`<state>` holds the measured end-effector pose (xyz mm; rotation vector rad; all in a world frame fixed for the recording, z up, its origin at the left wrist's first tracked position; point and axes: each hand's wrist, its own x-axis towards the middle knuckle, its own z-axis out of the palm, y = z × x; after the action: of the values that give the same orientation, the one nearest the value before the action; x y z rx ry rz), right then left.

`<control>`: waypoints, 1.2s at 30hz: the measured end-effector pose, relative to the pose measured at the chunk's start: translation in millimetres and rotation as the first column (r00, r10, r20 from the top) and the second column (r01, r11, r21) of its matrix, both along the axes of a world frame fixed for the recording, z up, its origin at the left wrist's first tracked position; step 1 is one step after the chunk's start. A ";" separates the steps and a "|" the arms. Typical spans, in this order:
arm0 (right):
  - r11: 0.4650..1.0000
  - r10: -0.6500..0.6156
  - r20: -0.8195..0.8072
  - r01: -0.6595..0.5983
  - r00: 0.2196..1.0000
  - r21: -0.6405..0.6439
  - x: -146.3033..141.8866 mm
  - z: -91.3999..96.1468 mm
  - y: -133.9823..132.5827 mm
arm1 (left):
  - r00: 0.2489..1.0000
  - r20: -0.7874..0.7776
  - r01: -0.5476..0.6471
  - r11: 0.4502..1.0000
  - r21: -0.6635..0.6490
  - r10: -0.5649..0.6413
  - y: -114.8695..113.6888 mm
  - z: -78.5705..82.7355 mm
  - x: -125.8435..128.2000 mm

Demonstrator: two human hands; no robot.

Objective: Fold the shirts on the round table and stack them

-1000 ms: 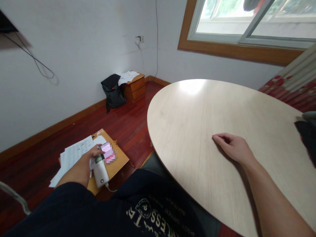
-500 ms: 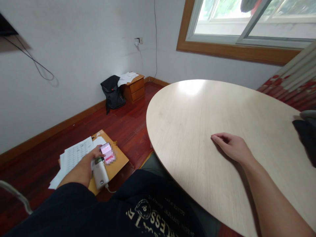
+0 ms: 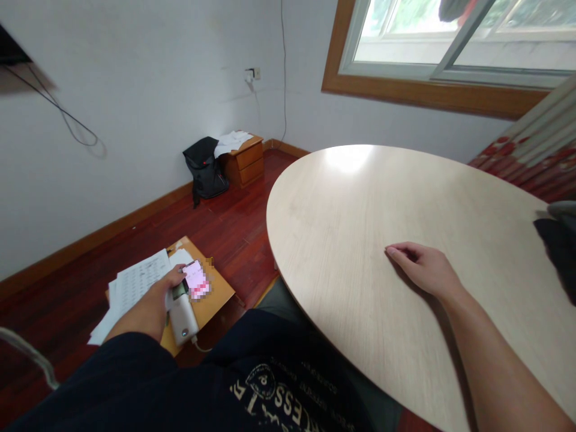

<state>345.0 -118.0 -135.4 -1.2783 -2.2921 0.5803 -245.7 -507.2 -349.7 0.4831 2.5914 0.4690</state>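
My left hand (image 3: 174, 278) is closed around the edge of a smartphone (image 3: 196, 278) with a lit pink screen, partly blurred out. The phone is over a low wooden stool or small table (image 3: 216, 294). Just below that hand lies a white device (image 3: 183, 321) with a cable at its near end; its exact kind is unclear. My right hand (image 3: 418, 264) rests on its side on the pale oval table (image 3: 342, 240). Its fingers are curled in, with the thumb against them, and nothing shows in the grip.
Printed sheets of paper (image 3: 135, 285) lie beside my left forearm. A black backpack (image 3: 207, 171) leans by a small wooden drawer cabinet (image 3: 247, 161) at the wall. Dark cloth (image 3: 558, 252) sits on the table's right side. A pale curved tube (image 3: 31, 357) is at lower left.
The picture on the phone's screen has changed, and my left thumb has drawn back from the screen towards its edge. My right hand has stayed still.
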 end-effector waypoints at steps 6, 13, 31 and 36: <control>1.000 -0.003 -0.012 0.003 1.000 -0.014 -0.9 1.4 -1.2 | 0.999 0.041 -0.027 1.000 -0.005 0.027 -1.3 -2.2 -0.6; 0.999 -0.014 0.009 0.014 1.000 -0.044 -1.9 3.9 -2.5 | 0.998 0.052 -0.037 0.999 -0.003 0.037 -0.2 0.2 0.9; 0.999 -0.007 0.002 0.007 1.000 -0.049 -1.3 5.0 -3.9 | 0.999 0.030 -0.031 0.999 -0.008 0.032 12.2 45.0 36.7; 0.997 -0.024 0.017 0.025 1.000 -0.067 -1.2 5.7 -4.3 | 0.999 0.023 -0.023 1.000 0.017 0.022 14.0 56.8 46.1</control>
<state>343.7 -122.3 -129.7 -1.3448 -2.2846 0.6458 -199.6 -493.2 -292.9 0.4526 2.5756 0.5025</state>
